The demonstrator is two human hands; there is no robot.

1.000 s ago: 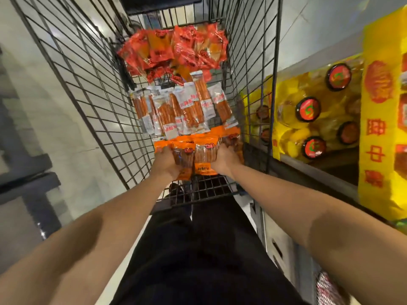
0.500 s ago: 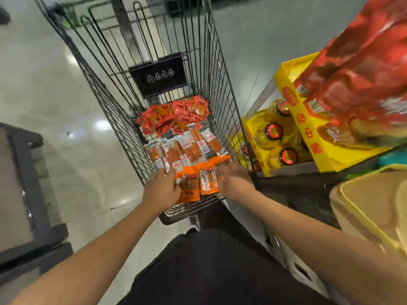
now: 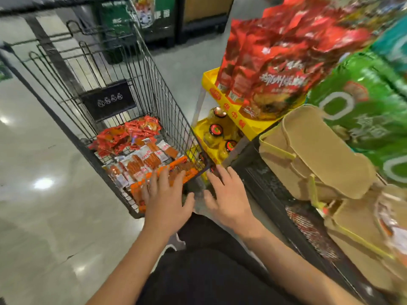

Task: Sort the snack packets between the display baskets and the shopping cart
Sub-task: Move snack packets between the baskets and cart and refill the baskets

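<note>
Both hands are spread with straight fingers, gripping nothing: the left hand (image 3: pixel 164 200) over the orange snack packets (image 3: pixel 176 170) at the near end of the shopping cart (image 3: pixel 141 102), possibly touching them, the right hand (image 3: pixel 226 194) just beside the cart's near corner. Red packets (image 3: pixel 127 135) lie farther in.

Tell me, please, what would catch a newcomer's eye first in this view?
Probably the big red snack bags stacked upper right on the yellow display tray, with green bags beside them. Next, the wire shopping cart at left, its floor covered with red, clear and orange snack packets. Both hands, left hand and right hand, spread open at its near end.
</note>
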